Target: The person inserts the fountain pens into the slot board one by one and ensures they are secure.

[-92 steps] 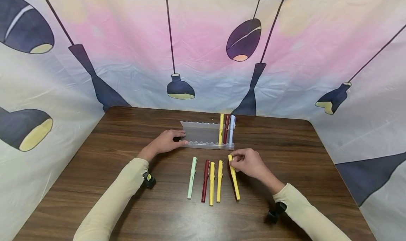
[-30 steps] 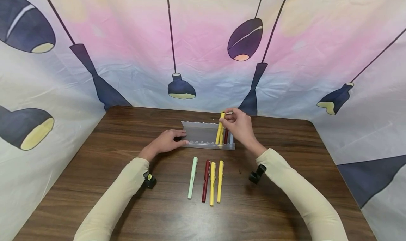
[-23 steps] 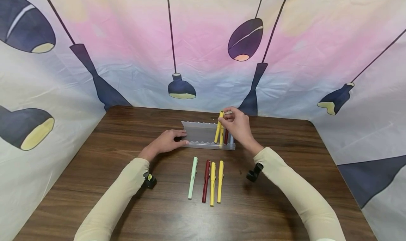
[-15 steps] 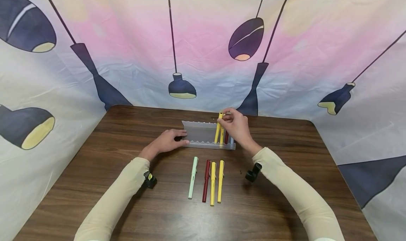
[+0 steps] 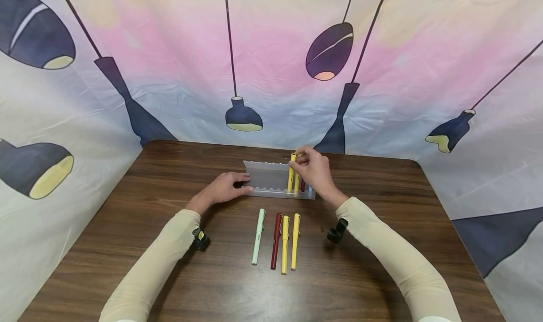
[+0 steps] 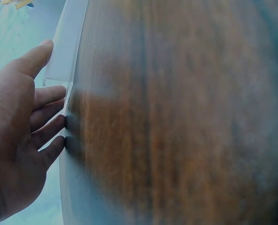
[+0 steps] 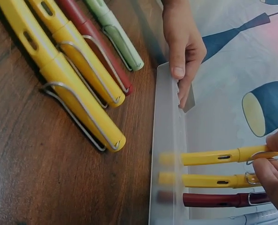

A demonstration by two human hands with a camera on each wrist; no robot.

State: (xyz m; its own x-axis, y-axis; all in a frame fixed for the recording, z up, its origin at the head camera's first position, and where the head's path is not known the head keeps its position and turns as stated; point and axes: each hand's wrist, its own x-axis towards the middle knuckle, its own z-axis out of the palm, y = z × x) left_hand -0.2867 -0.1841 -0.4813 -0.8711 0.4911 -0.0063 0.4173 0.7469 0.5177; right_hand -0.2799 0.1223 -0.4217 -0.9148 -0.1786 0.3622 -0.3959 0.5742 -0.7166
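Observation:
A clear plastic pen rack (image 5: 267, 177) with notched edges stands toward the back of the table. My right hand (image 5: 316, 172) pinches a yellow fountain pen (image 7: 211, 157) by its capped end, near the clip. That pen lies in the rack, its lower end behind the front lip. Beside it in the rack are a second yellow pen (image 7: 209, 180), a dark red pen (image 7: 214, 200) and a pale blue pen (image 7: 251, 218), partly hidden by my hand in the head view. My left hand (image 5: 222, 188) touches the rack's left end with extended thumb and fingers.
On the table (image 5: 203, 284) in front of the rack lie a mint green pen (image 5: 258, 237), a dark red pen (image 5: 276, 242) and two yellow pens (image 5: 284, 244), (image 5: 294, 242). A patterned cloth (image 5: 182, 105) hangs behind the table.
My right hand has picked the yellow pen off the table and carried it to the rack. It has since lowered and straightened the pen beside the other yellow one. The left hand stays put.

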